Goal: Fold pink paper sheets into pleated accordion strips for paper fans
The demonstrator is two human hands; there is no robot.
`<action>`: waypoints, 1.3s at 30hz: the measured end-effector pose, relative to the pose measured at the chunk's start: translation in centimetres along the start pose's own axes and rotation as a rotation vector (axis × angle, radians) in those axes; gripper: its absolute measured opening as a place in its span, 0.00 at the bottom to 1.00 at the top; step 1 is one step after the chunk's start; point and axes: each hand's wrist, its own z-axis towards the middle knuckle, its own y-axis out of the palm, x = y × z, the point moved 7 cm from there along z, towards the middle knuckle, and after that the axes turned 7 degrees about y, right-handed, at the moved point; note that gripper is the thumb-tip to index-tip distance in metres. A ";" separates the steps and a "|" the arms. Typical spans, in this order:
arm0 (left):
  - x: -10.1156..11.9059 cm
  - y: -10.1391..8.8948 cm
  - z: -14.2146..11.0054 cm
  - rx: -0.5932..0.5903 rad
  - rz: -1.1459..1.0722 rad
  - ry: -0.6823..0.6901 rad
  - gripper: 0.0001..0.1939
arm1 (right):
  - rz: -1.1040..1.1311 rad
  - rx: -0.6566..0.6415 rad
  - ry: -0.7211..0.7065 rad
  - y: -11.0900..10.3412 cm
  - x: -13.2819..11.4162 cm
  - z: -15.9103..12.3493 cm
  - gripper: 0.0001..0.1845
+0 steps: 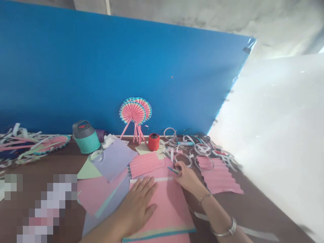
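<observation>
My left hand [139,202] lies flat on a pink sheet of paper [172,206], its fingers stretched towards the far edge. A white strip [164,180] runs along that far edge; the near edge has cream and teal bands. My right hand [187,177] is closed at the sheet's far right corner, by the end of the white strip. Its fingers pinch a thin teal piece [173,170], too small to name surely. Just beyond lies a pleated pink paper [145,164]. Another pleated pink paper [220,175] is to the right of my right hand.
Purple paper [116,157] and green paper [88,168] lie at left. A red thread spool [153,141], pleated paper fans [133,113] and a teal jug [87,140] stand against the blue partition [126,60]. White tape rings [202,148] clutter the back right.
</observation>
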 end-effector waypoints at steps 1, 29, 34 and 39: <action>-0.1 0.1 0.0 0.010 0.004 0.006 0.28 | -0.005 0.011 0.022 -0.2 0.4 0.2 0.18; 0.4 -0.5 0.0 0.015 -0.015 0.022 0.29 | -0.006 0.015 -0.458 0.1 -3.6 -1.6 0.06; 1.0 -0.8 0.0 0.007 -0.025 0.014 0.30 | -0.109 -0.004 -0.448 1.9 -4.2 -2.2 0.09; 0.7 -1.1 0.0 0.044 -0.010 0.001 0.31 | -0.110 -0.004 -0.466 1.8 -4.2 -2.4 0.03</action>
